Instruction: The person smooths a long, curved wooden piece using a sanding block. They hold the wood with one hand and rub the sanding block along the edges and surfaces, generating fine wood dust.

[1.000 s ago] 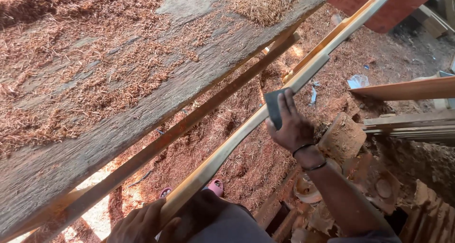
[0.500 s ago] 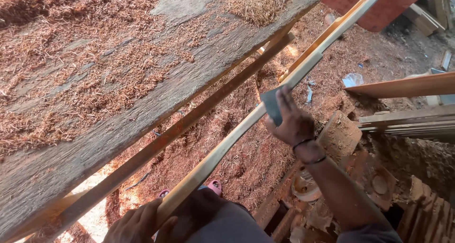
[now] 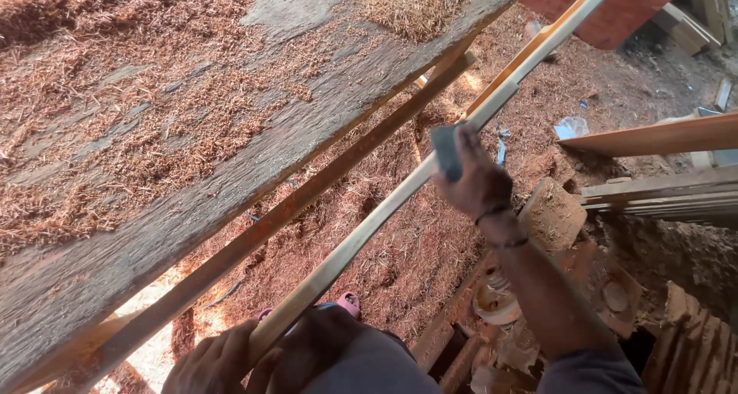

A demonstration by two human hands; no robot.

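While left hand (image 3: 211,362) grips wooden strip (image 3: 384,209), right hand (image 3: 478,180) pressing sandpaper (image 3: 445,151)

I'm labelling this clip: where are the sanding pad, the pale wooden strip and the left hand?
sanding pad (image 3: 445,151): head view, its dark face.
pale wooden strip (image 3: 361,236): head view, mid-length.
left hand (image 3: 211,363): head view, its back.

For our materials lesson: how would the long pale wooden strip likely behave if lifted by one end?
The long pale wooden strip is thin and curved, so it probably flexes slightly. It likely feels light; the left hand holds its near end. The right hand presses a dark sanding pad on it, suggesting a smooth surface.
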